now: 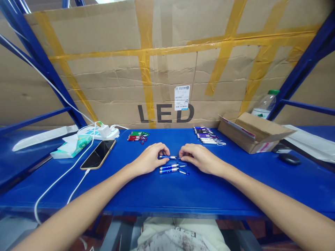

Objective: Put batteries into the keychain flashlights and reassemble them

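My left hand (150, 158) pinches a small blue keychain flashlight (169, 157) by its body, just above the tabletop. My right hand (199, 158) is closed at the other end of that flashlight, its fingertips around the clip, which they largely hide. Just in front of the hands lie two more blue keychain flashlights (169, 169), side by side, their blue clips pointing right. Farther back on the left is a small group of green flashlights (138, 133) and red flashlights (134, 138). Purple, black and silver flashlights (205, 135) lie in a row beyond my right hand.
On the blue table (209, 195), a phone (98, 155) with a cable, a tissue pack (70, 147) and a power strip (111, 133) stand left. An open cardboard box (251, 137), a black mouse (289, 159) and a bottle (264, 104) are right. A large taped cardboard sheet (110, 87) rises behind.
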{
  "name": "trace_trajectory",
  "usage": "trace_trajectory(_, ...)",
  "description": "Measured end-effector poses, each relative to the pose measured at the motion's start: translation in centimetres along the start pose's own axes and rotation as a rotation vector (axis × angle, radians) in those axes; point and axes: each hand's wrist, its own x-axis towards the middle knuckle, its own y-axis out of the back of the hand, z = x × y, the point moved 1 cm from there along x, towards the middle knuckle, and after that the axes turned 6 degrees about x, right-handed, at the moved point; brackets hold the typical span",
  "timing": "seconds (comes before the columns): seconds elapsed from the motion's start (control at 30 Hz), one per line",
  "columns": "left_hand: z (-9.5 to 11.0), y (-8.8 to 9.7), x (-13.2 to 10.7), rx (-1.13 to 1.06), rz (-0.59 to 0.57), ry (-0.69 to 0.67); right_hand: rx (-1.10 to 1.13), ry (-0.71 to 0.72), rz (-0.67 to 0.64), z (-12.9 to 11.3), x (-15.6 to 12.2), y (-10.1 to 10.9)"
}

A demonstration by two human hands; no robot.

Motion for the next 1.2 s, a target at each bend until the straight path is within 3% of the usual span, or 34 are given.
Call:
trace_trajectory(0.77,0.8,0.1,-0.1,-0.009,-0.011,0.045,-0.009,0.003,-0.007,0.0,-0.1,-0.1)
trace_trajectory(1.07,1.5,0.8,-0.9,0.009,-0.157,-0.023,-0.076,0.011,-0.019,0.0,-0.3,-0.2)
trace_trajectory(1.2,1.3,0.8,-1.0,0.011,-0.160,-0.041,-0.096,0.001,-0.005,-0.1,-0.2,-0.2)
